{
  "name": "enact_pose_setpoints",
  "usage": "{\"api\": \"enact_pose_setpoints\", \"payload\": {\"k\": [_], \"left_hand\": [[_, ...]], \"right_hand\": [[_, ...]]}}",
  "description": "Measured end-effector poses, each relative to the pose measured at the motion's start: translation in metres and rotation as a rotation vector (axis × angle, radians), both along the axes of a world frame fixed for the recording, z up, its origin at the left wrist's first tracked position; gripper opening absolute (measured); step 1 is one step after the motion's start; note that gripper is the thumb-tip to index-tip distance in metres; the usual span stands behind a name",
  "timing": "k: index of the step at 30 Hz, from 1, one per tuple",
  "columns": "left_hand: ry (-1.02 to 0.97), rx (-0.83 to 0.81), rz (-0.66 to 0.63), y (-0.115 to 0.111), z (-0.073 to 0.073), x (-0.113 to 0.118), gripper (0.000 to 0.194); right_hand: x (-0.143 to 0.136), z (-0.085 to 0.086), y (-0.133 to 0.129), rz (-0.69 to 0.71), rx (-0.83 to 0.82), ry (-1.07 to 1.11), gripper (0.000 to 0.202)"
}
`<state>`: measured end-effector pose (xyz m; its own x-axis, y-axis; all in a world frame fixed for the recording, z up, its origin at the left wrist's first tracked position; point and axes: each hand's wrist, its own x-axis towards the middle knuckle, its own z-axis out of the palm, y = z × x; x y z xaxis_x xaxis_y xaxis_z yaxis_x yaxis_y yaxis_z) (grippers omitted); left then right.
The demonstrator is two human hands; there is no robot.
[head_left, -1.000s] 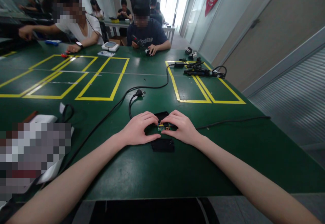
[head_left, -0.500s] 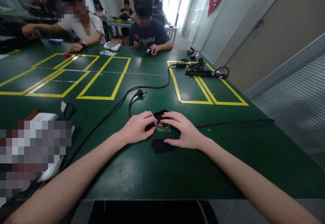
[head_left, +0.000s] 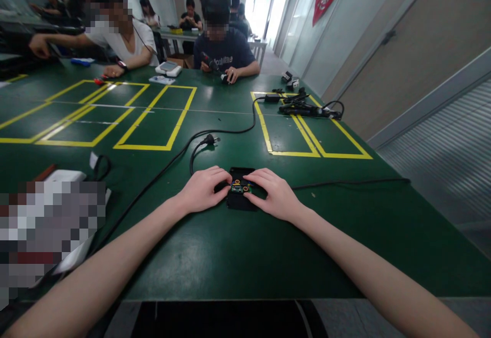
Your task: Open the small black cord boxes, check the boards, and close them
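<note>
A small green circuit board [head_left: 237, 188] with copper-coloured ring coils is held between my two hands. My left hand [head_left: 203, 189] pinches its left end with thumb and fingers. At the right end, my right hand [head_left: 276, 194] has its thumb and fingertips closed on the board. One black plastic casing half [head_left: 242, 171] shows just behind the board, and the other casing half [head_left: 241, 204] lies at its front edge. Whether the board rests in either half cannot be made out. Black cords run out from behind both hands.
A black power plug [head_left: 209, 140] and long cable [head_left: 169, 161] lie ahead to the left. Bundled black adapters [head_left: 303, 107] sit on yellow-taped rectangles at far right. A partly blurred pile [head_left: 53, 220] lies at left. Two people sit across the green table [head_left: 230, 256].
The front casing half has moved away from me, up against the board. My right thumb has left that half and now touches the board's right end.
</note>
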<state>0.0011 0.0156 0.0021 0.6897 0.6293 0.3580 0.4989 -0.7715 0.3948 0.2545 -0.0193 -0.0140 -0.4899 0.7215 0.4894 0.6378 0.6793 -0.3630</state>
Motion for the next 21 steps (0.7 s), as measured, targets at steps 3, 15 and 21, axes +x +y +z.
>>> {"api": "enact_pose_setpoints", "payload": {"k": [3,15,21], "left_hand": [[-0.018,-0.009,-0.021,0.002,-0.001,-0.001,0.010],[-0.028,0.001,-0.006,0.003,-0.002,-0.002,0.009],[-0.049,-0.008,0.006,0.002,-0.003,-0.001,0.007]], "right_hand": [[0.000,0.000,0.002,0.004,-0.006,0.007,0.027],[0.005,-0.003,0.007,0.020,0.019,0.020,0.032],[0.020,0.006,0.008,-0.043,0.048,0.024,0.020]]}}
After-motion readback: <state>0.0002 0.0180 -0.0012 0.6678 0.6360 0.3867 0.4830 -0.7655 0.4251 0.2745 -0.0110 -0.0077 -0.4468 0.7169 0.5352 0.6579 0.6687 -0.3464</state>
